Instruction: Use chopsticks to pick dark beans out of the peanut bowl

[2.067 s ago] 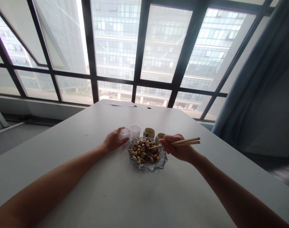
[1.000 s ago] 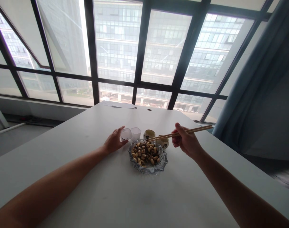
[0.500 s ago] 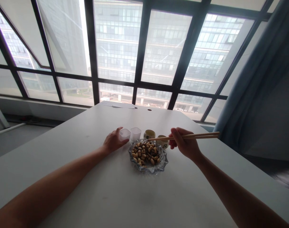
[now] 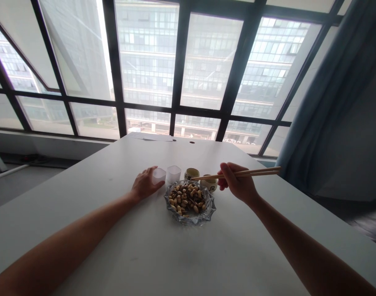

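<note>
A cut-glass dish (image 4: 189, 204) full of peanuts and dark bits sits mid-table. My right hand (image 4: 237, 186) is closed on a pair of wooden chopsticks (image 4: 256, 173); their tips hover over the far edge of the dish, near two small ceramic cups (image 4: 192, 174) (image 4: 210, 183). My left hand (image 4: 145, 185) rests on the table with its fingers curled round a small clear plastic cup (image 4: 158, 176). A second clear plastic cup (image 4: 173, 174) stands right beside it.
The white table (image 4: 163, 255) runs to a far edge with a sheet of paper (image 4: 151, 137) and a small hole. Large dark-framed windows rise behind. A blue-grey curtain (image 4: 326, 102) hangs at the right.
My right hand has lifted the chopsticks out of the dish and drawn back to the right; their tips now hover by the ceramic cups. My left hand stays on the clear cup.
</note>
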The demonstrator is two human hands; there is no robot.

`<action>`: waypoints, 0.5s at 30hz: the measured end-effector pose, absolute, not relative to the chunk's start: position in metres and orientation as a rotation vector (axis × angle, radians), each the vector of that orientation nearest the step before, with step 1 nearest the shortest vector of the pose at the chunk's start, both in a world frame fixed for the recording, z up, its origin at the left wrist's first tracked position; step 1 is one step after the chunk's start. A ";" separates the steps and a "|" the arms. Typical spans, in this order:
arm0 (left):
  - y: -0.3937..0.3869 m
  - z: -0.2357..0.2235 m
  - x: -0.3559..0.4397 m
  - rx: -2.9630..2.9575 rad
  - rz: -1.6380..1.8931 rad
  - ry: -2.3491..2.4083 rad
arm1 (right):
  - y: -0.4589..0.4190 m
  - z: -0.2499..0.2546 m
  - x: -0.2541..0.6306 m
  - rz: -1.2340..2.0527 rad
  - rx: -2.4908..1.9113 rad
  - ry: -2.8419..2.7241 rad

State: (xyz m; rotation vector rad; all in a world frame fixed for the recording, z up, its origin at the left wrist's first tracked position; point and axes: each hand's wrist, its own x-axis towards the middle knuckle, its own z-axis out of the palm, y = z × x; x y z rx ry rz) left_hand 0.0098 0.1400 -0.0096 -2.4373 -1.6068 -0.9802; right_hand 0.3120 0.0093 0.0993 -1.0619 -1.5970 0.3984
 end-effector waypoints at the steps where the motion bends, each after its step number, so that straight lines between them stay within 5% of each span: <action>1: 0.140 -0.010 0.010 -2.430 -0.979 -1.607 | 0.010 0.099 0.312 0.402 -1.065 -1.591; 15: 0.140 0.037 0.030 -2.504 -0.903 -1.377 | 0.018 0.096 0.319 0.425 -1.071 -1.553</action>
